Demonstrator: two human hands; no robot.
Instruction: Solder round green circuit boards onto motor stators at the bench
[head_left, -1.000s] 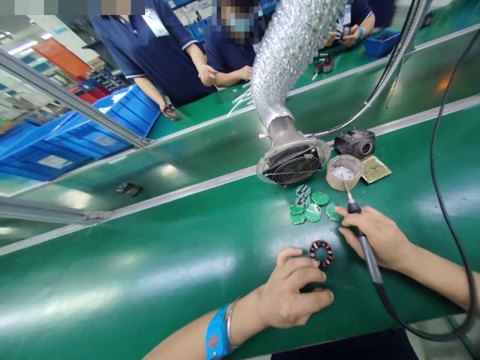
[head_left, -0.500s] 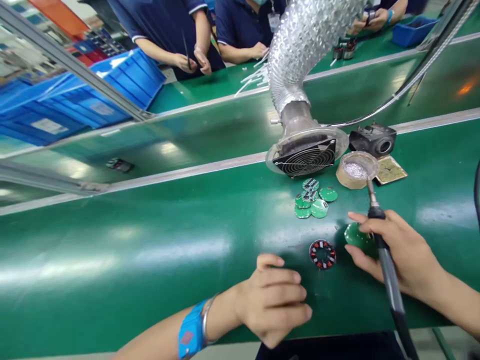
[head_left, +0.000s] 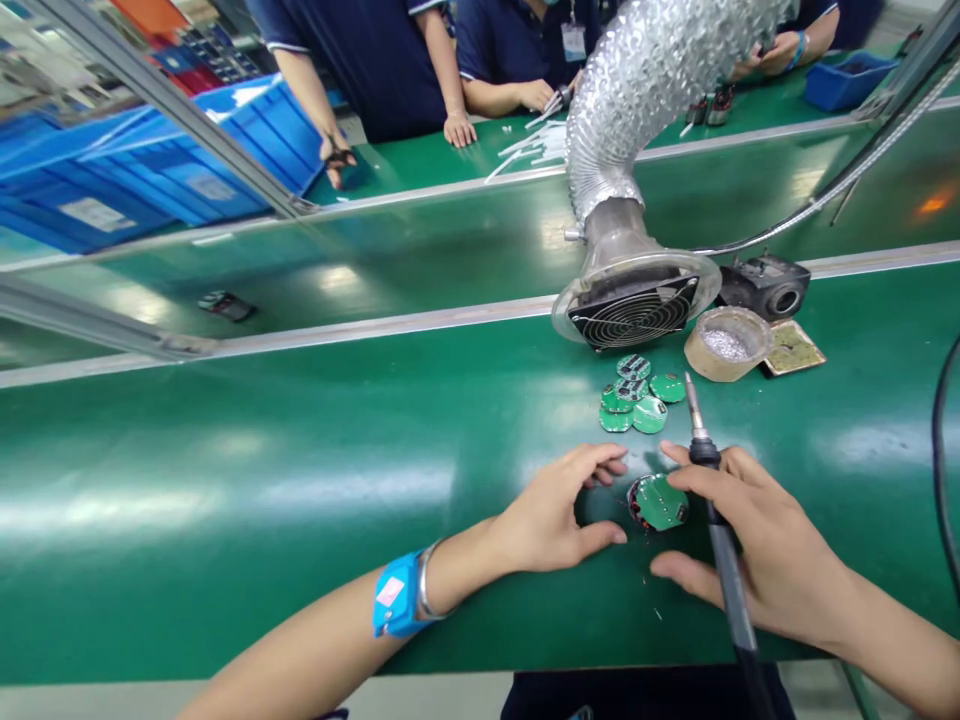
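Note:
A round green circuit board (head_left: 660, 502) lies on top of a red and black wound ring (head_left: 633, 497) on the green belt (head_left: 300, 500). My right hand (head_left: 757, 560) grips a soldering iron (head_left: 726, 570), tip pointing away, while its fingertips rest on the board's right edge. My left hand (head_left: 559, 510) is curled loosely at the ring's left side, index and thumb apart, holding nothing. A blue strap (head_left: 396, 605) circles my left wrist.
Several more green boards (head_left: 637, 395) lie just beyond. Behind them stand a fume fan (head_left: 634, 310) on a foil duct, a dish of solder scraps (head_left: 726, 345), a yellow sponge (head_left: 793, 347) and a black holder (head_left: 765, 285). Other people work across the far belt; blue crates (head_left: 150, 190) sit left.
My right hand has carried a green board from beside the ring onto its top. My left hand has moved forward and opened around the ring's left side.

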